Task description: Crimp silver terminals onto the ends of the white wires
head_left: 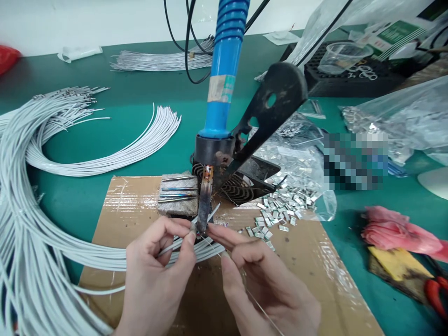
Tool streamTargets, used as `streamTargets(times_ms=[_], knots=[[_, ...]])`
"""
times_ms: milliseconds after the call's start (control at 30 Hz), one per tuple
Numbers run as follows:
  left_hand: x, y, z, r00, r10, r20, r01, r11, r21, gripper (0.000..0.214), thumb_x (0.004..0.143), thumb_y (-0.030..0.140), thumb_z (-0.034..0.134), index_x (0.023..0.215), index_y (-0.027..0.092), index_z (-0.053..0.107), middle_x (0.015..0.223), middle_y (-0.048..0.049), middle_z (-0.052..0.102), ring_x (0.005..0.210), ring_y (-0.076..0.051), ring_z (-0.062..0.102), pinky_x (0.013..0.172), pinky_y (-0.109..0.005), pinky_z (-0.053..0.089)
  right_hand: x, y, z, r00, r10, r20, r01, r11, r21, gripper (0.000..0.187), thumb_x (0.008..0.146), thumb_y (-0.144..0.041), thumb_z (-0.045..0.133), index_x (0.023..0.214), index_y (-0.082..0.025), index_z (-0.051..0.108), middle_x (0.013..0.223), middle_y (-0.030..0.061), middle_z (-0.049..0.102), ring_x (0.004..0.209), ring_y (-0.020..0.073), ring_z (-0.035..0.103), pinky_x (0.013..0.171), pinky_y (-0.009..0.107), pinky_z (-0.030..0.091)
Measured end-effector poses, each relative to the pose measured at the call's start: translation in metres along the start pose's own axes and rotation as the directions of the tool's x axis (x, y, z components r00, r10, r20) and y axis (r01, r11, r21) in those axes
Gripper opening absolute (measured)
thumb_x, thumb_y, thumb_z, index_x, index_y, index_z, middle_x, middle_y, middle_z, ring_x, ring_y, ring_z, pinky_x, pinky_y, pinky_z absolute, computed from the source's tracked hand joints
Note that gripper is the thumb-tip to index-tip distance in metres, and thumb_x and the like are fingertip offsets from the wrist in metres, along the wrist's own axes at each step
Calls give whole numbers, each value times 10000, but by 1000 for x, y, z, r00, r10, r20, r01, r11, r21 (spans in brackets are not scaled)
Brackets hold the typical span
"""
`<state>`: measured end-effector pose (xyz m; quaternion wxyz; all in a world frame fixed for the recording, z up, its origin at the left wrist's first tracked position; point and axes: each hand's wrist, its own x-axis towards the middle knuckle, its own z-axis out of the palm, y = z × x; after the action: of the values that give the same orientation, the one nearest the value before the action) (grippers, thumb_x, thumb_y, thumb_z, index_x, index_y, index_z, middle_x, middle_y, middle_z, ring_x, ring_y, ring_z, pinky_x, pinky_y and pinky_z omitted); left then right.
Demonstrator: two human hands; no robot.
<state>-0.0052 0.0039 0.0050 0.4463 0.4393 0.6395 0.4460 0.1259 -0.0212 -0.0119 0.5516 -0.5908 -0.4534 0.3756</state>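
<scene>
A blue-handled soldering iron (224, 60) is held upright in a black bracket (276, 100), with its tip (203, 214) pointing down between my hands. My left hand (161, 261) is closed in a pinch on a small greyish piece (193, 227) right beside the tip; its kind is mostly hidden by the fingertips. My right hand (259, 275) is closed on a thin solder wire (261, 308), whose upper end runs up to the tip. Behind my fingers, a bundle of white cables (210, 252) lies across the cardboard (297, 284).
Several small metal-and-white rectangular pieces (276, 214) are scattered at the right, before a plastic bag (294, 158). A black fan (241, 182) and a pad with metal rods (178, 193) stand behind the tip. Coiled white cables (21, 186) fill the left; red-handled scissors (437, 294) lie at right.
</scene>
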Motion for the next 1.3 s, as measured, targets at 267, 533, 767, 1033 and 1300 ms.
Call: streamTargets(times_ms=[267, 533, 767, 1033, 1300], knots=[[0, 1, 1, 1000, 21, -16, -21, 1000, -15, 157, 825, 115, 723, 708, 216, 695, 850, 18, 802, 670, -96, 754, 625, -102, 576, 0, -1, 1, 1000, -5, -20, 5, 1000, 5, 208, 888, -179, 675, 702, -243, 607, 1065, 42, 832, 911, 172, 800, 841, 210, 597], [1, 4, 4, 1000, 4, -18, -5, 999, -37, 165, 818, 100, 725, 696, 207, 691, 852, 5, 821, 692, -107, 777, 622, -95, 581, 0, 0, 0, 1000, 14, 8, -14, 1000, 14, 200, 903, -180, 679, 723, -243, 617, 1099, 49, 822, 964, 188, 796, 875, 237, 593], [0, 5, 3, 999, 2, -34, -3, 999, -38, 156, 780, 86, 745, 689, 202, 694, 830, 4, 815, 654, -109, 761, 594, -104, 578, 1, -1, -3, 1000, 4, 29, -4, 1000, 12, 198, 904, -164, 670, 722, -234, 633, 1102, 69, 824, 965, 206, 801, 850, 247, 610], [1, 4, 2, 1000, 10, -25, -11, 999, -41, 175, 774, 73, 737, 676, 204, 673, 814, 6, 809, 699, -122, 773, 637, -116, 584, 2, -2, -1, 1000, 3, 19, -2, 1000, -23, 199, 887, -173, 677, 706, -236, 624, 1064, 59, 835, 943, 206, 806, 804, 233, 620], [0, 3, 3, 999, -7, -34, 6, 1000, -26, 163, 777, 90, 744, 677, 204, 687, 821, 4, 794, 695, -118, 761, 629, -117, 578, 2, -1, -2, 1000, 4, 22, -4, 1000, -8, 190, 878, -164, 695, 711, -234, 637, 1066, 61, 831, 930, 198, 805, 847, 244, 616]])
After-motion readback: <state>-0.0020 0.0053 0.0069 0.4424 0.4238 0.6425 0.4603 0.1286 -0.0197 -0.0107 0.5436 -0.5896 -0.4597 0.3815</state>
